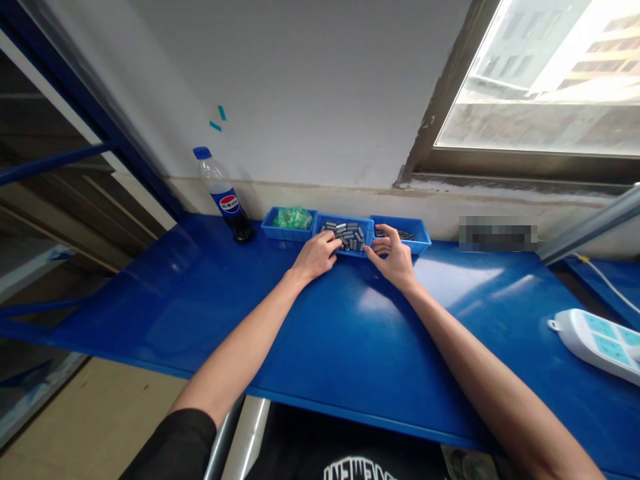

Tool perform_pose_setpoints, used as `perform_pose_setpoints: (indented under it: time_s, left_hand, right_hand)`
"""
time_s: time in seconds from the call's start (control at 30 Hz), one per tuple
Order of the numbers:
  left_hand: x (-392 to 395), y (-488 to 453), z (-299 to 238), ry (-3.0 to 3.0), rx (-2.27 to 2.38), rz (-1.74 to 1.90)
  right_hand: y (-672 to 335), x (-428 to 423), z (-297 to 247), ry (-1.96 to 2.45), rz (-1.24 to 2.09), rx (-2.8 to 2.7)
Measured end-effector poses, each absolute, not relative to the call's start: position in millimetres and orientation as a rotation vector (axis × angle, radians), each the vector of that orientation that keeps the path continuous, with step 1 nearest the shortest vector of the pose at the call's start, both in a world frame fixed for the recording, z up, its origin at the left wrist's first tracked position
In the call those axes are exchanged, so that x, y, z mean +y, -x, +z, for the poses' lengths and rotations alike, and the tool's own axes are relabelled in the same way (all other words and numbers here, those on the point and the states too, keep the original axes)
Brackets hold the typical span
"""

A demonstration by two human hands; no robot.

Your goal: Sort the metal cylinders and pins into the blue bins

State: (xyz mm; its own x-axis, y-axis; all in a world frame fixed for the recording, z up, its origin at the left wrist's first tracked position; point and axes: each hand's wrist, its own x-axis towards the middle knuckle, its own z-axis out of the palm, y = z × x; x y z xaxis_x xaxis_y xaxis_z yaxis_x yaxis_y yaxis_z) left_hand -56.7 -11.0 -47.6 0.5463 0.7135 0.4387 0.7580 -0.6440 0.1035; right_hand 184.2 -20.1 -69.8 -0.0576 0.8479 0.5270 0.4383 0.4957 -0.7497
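Against the wall, a middle blue bin (342, 252) holds several short grey metal cylinders (350, 232). My left hand (316, 257) is at its front left corner, fingers curled over the rim; the fingertips are partly hidden. On the other side, my right hand (394, 259) grips the right end, thumb at the front corner and index finger bent by the side wall. A left blue bin (287, 233) beside it contains a green plastic bag (292, 218). Partly behind my right hand, a right blue bin (423, 235) holds small dark metal parts (407, 235).
A cola bottle (227, 200) stands upright left of the bins on the blue table (310, 333). At the right edge lies a white power strip (595, 343). A slanted metal post (590, 223) rises at the back right, below a window (540, 87).
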Motion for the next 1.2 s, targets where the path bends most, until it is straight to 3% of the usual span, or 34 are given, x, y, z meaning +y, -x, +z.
perform_pose_setpoints:
  time_s: [0.27, 0.9, 1.2]
  left_hand:
    - [-23, 45, -46, 2.690, -1.315, -0.816]
    - [-22, 27, -60, 2.608, -1.570, -0.703]
    - [-38, 20, -49, 2.839, -1.162, -0.724]
  right_hand:
    - [-174, -20, -72, 1.095, 0.593, -1.612]
    - [-178, -21, -74, 1.088, 0.703, -1.683]
    - [-178, -21, -74, 1.072, 0.704, -1.669]
